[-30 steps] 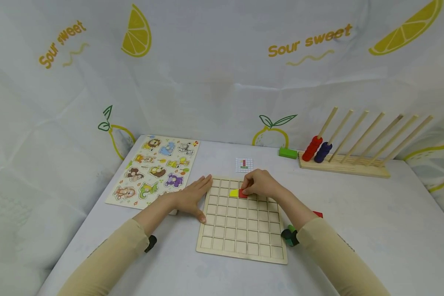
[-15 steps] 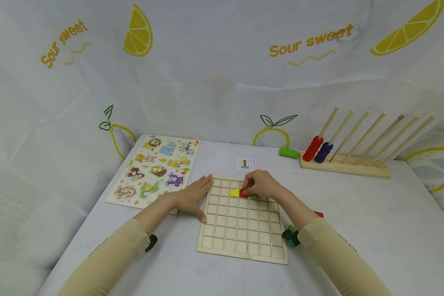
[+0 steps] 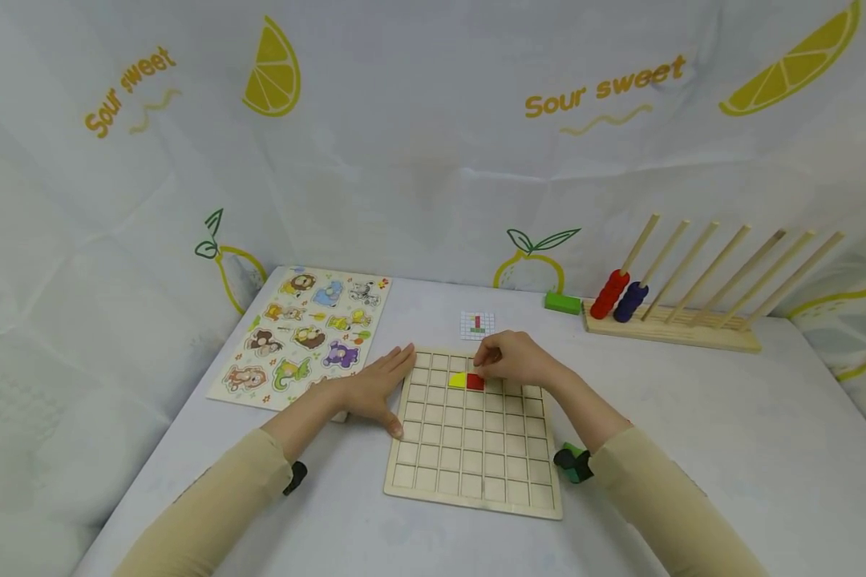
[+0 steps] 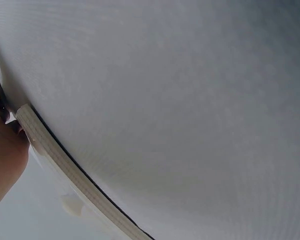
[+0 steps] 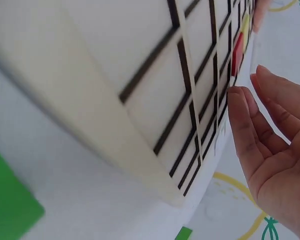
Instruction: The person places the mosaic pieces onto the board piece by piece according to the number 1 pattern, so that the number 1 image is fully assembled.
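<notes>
My left hand (image 3: 371, 391) rests with fingers spread along the left edge of a wooden grid board (image 3: 472, 506). Near the board's top, a yellow piece (image 3: 458, 380) with a slanted side lies in a cell, and a red square tile (image 3: 475, 382) fills the cell to its right. Just right of the red tile is my right hand (image 3: 515, 358), thumb and fingers bent. The right wrist view shows the fingertips (image 5: 236, 95) of this hand slightly apart, with nothing between them and the red tile (image 5: 237, 55) beyond. The left wrist view mostly shows white cloth and a wooden edge (image 4: 75, 170).
An animal puzzle board (image 3: 245, 397) lies left of the grid board. Behind stand a small printed grid card (image 3: 467, 324), a green block (image 3: 563, 303) and a peg rack (image 3: 671, 332) with red and purple beads. Another green piece (image 3: 572, 450) lies by my right wrist.
My right fingers have come off the red tile, which stays in its cell and shows more of its top. The left hand stays on the board's edge.
</notes>
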A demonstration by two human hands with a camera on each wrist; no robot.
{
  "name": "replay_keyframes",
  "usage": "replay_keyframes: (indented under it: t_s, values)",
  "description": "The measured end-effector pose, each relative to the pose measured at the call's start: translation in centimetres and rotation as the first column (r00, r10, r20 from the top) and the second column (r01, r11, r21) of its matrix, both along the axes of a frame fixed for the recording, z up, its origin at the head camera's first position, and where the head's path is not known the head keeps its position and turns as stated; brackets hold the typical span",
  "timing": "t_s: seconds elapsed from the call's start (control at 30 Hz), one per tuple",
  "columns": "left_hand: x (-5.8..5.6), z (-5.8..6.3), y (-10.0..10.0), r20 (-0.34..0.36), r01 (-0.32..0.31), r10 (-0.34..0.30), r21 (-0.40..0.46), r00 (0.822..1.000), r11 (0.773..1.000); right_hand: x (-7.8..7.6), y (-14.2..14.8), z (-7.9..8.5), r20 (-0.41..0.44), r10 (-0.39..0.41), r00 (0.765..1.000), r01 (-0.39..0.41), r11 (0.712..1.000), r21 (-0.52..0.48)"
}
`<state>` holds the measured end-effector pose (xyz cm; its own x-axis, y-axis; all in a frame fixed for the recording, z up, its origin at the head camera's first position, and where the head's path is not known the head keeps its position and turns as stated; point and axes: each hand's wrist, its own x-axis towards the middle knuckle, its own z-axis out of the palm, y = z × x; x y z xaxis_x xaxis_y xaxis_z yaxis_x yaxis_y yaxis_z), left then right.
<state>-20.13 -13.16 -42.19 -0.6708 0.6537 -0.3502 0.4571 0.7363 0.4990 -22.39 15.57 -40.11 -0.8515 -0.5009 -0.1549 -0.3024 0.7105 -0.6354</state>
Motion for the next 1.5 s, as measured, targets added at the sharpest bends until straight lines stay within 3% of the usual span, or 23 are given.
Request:
replay_keyframes:
  t_s: [0.47,0.87,1.17,1.5]
  values:
    - [0.1,0.3,0.1,-0.015,-0.002,0.001,-0.014,1.0,1.0,0.3,5.5,1.7,0.071,-0.052,0.996,0.053,0.999,-0.004]
    - [-0.1,-0.1,0.0,0.004,-0.001,0.001,-0.013,1.0,1.0,1.7,10.6,1.5,0.094,-0.071,0.993,0.067,0.997,0.048]
    - [-0.1,-0.2,-0.2,0.0,0.006,-0.006,-0.019,1.0,1.0,2.7,12.1,0.8,0.165,-0.037,0.986,0.023,0.996,0.089]
    - [-0.2,-0.5,-0.1,-0.008,0.01,-0.011,-0.026,1.0,1.0,4.1,13.2,0.2,0.283,-0.013,0.959,-0.021,0.993,0.114]
